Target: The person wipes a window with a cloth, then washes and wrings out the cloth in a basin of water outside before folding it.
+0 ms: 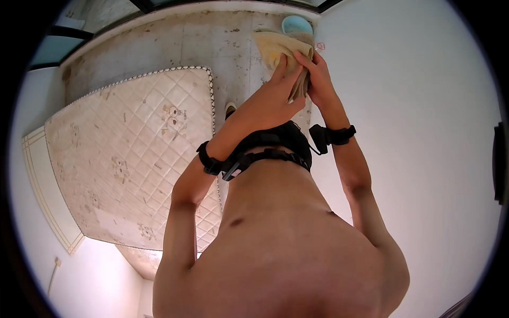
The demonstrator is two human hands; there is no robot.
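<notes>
A beige cloth (275,46), partly folded and hanging in pleats, is held between both hands at the upper centre. My left hand (273,98) grips it from the left and below, with fingertips on its face. My right hand (319,79) pinches the cloth's right edge, its fingers pressed against the folds. The palm sides and part of the folds are hidden. Just beyond the cloth, a light blue basin (297,24) stands on the floor near the wall.
A quilted mattress (143,132) with stains and printed figures lies at the left. The tiled floor (196,45) is dirty. A white wall (413,132) rises at the right. Dark-framed glass (58,47) is at the upper left. One shoe (230,109) shows beside the mattress.
</notes>
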